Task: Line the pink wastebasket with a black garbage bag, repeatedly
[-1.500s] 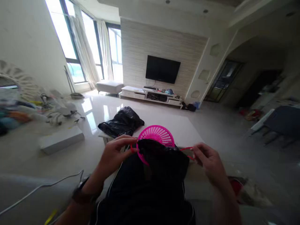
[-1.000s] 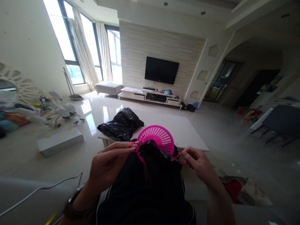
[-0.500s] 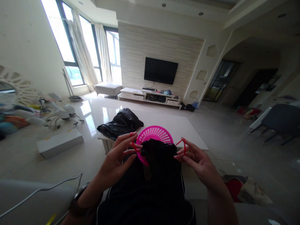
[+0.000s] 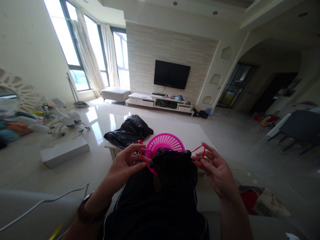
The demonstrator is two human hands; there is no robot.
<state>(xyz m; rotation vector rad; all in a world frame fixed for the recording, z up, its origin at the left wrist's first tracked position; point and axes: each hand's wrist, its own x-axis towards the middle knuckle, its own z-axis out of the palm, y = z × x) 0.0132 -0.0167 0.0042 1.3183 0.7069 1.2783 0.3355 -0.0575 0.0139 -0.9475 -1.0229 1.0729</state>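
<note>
Between my hands hangs a black drawstring garbage bag [image 4: 175, 168], its top edge gathered, with a red drawstring loop coming out at each side. My left hand [image 4: 128, 163] has the left loop hooked round its fingers, thumb and fingertips closed near the bag's edge. On the other side my right hand [image 4: 213, 165] holds the right red loop, which is stretched over its fingers. Just beyond the bag is a pink slotted plastic basket [image 4: 165, 141], its lower part hidden by the bag. Another black plastic bag [image 4: 131, 130] lies crumpled on the table's left end.
The white low table [image 4: 192, 131] stands before my knees. A white box [image 4: 65, 151] lies on the floor at left, near a white wheeled item. Across the room are a TV cabinet [image 4: 147, 100] and a grey bench [image 4: 116, 94]. A white cable [image 4: 45, 201] runs at lower left.
My right hand has moved outward to the right, drawing its red loop farther from the bag. The bag's top is spread wider, and my left thumb has come up to the fingers.
</note>
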